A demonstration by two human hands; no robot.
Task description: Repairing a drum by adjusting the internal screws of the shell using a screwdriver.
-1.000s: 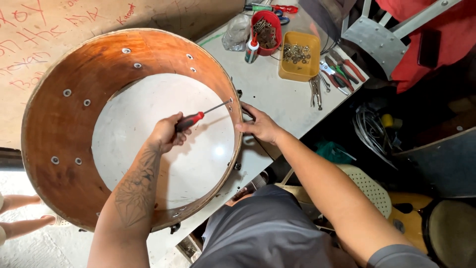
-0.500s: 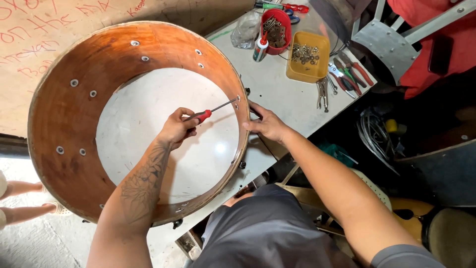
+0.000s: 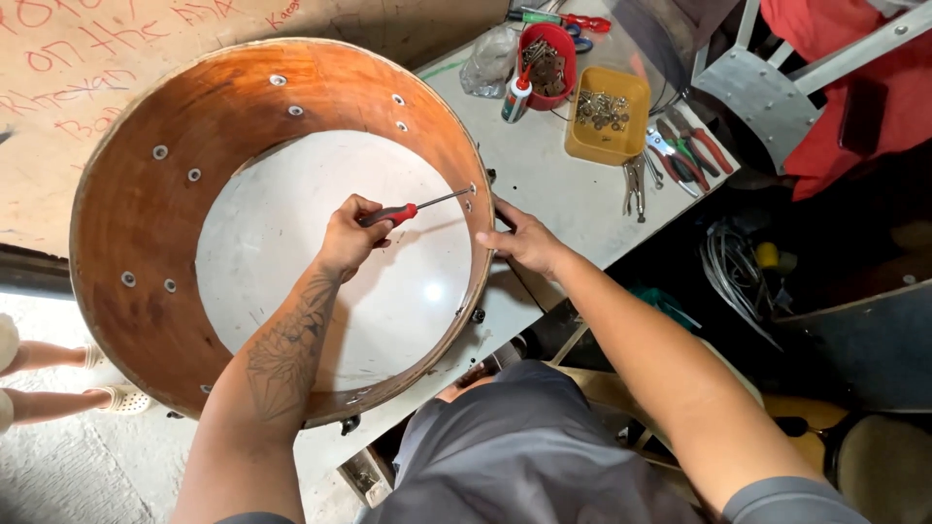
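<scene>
Inside the drum shell [image 3: 146, 223], the left hand [image 3: 345, 238] grips a screwdriver [image 3: 413, 208], fingers wrapped tight, while the right hand [image 3: 519, 238] presses loosely curled fingers outside its rim.

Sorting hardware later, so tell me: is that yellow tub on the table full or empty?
Partly filled: the yellow tub holds a loose pile of small metal fittings at its upper end; bare yellow floor shows below them.

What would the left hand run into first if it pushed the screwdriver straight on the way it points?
The left hand aims the screwdriver right and slightly up. Its tip already looks to be at a screw in the drum shell's inner wall, so it would likely meet that first.
</scene>
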